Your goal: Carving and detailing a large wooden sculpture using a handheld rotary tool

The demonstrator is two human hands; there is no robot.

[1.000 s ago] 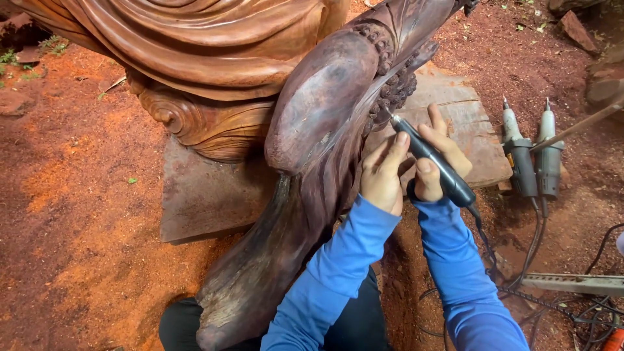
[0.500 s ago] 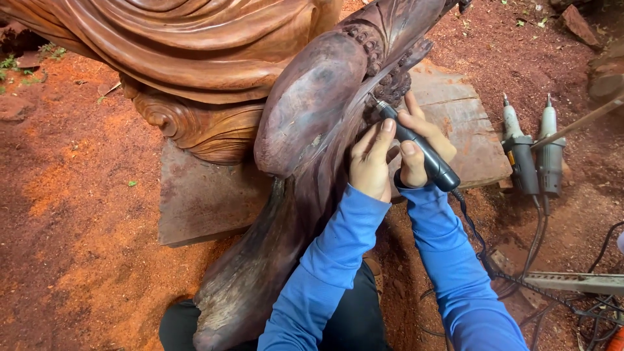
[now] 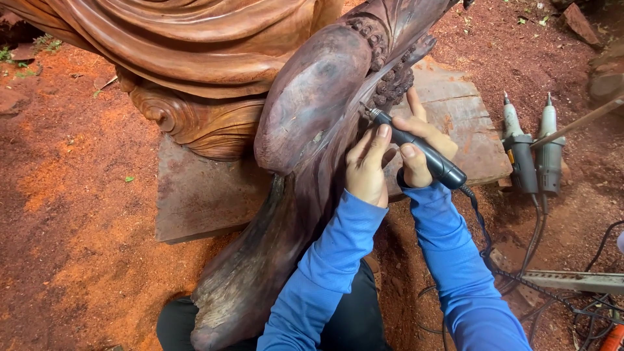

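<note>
Both hands have crept up the dark carved wood piece point(image 3: 305, 130), carrying the rotary carving handpiece point(image 3: 419, 149) toward its beaded edge.
Broad curves look smooth already; the beads seem unfinished. Right hand point(image 3: 422, 146) grips the handpiece pen-style, left hand point(image 3: 367, 166) steadies its tip, fingers curled against the wood, forearms angled upward.

The head camera is looking steeply down from close above the dark wooden carving point(image 3: 312, 130); no second view is sharing it.

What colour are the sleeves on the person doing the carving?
Bright blue sleeves, seen clearly in the head view, the only one.
</note>
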